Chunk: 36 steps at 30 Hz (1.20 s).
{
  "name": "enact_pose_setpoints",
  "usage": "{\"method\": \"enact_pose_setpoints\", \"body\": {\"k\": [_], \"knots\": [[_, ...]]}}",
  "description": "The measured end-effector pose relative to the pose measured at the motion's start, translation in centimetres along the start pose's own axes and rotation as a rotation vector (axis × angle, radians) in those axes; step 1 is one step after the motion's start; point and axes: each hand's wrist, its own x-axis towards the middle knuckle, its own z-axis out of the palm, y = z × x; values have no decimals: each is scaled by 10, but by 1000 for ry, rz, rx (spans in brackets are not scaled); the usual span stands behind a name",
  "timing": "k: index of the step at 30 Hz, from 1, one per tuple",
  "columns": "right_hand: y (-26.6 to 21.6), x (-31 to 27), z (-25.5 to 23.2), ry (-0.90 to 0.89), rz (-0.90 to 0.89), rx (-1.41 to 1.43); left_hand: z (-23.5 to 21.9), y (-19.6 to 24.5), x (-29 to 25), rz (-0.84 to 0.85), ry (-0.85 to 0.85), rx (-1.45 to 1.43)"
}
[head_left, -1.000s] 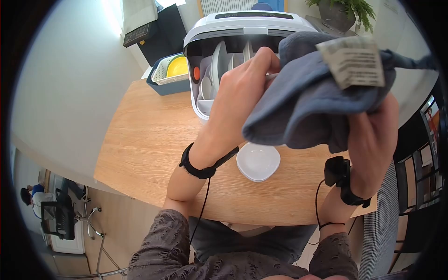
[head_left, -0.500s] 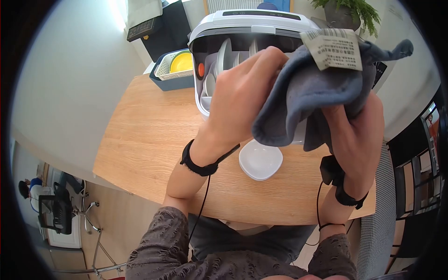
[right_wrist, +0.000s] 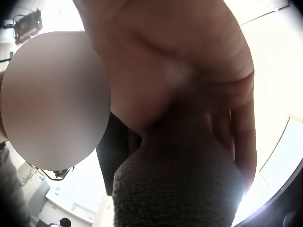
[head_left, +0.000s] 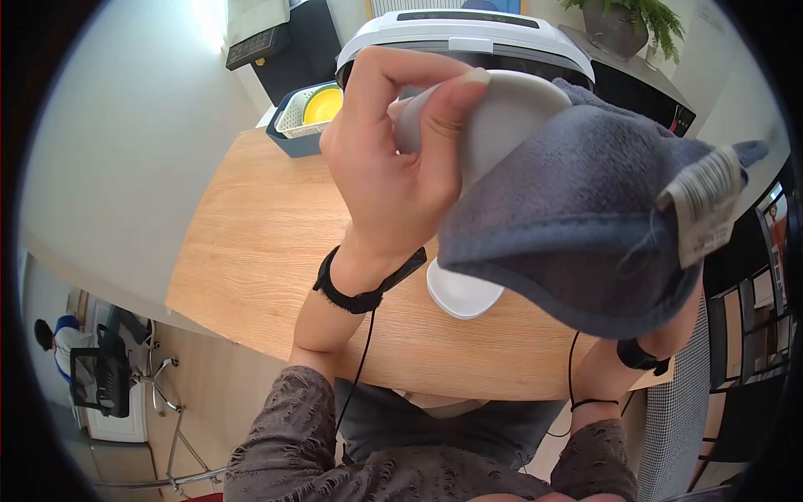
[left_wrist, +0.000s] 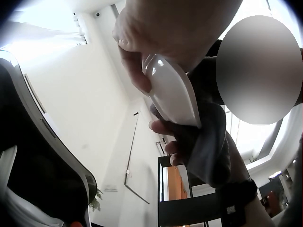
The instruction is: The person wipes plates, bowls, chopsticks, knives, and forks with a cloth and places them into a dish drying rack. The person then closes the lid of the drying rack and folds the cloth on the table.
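Observation:
The left hand (head_left: pixel 397 159) pinches the rim of a white dish (head_left: pixel 510 117) between thumb and fingers, raised above the table. A grey-blue cloth (head_left: pixel 577 192) with a pale label covers the dish's right side. The right hand is mostly hidden behind the cloth in the head view; in the right wrist view the right hand (right_wrist: pixel 189 71) grips the cloth (right_wrist: pixel 175 189). In the left wrist view the dish (left_wrist: pixel 173 90) stands tilted between the left hand (left_wrist: pixel 170 28) and the cloth (left_wrist: pixel 208 151). A white bowl (head_left: pixel 464 293) sits on the table below.
Behind the hands stands a white machine (head_left: pixel 468 29) with a dark interior. Left of it, a blue bin (head_left: pixel 301 146) holds a white basket and a yellow bowl (head_left: pixel 323 106). The wooden table (head_left: pixel 251 243) has its front edge near the person's lap. A potted plant (head_left: pixel 615 29) is at back right.
The left hand has turned and moved left, bringing the dish into clear view. The cloth has spread and swung lower, hiding most of the right hand.

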Motion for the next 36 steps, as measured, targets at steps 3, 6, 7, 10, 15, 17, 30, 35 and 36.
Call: {"method": "enact_pose_setpoints", "body": {"k": [3,6,7,10,15,17,30,35,36], "knots": [[6,-7,-7,-5,27,-7,3,-1,-3,-8,-47,24],[10,-13,-11,-8,61,-15,9,0,-9,24,-94,48],[5,-12,-13,-10,73,-22,11,3,-8,-15,-81,33],[-16,-7,1,71,80,41,12,-9,-15,23,-106,44],[-32,6,20,65,-11,163,11,8,-15,-7,-135,-16],[-25,16,30,85,-322,-85,5,7,-10,-18,-54,-32],[-37,4,48,262,175,200,-11,21,8,-172,-136,-66],[-23,5,26,18,35,-91,-4,21,-3,-169,-304,-106],[-23,6,27,-10,-12,-117,-7,22,1,-142,-310,-93]]}}
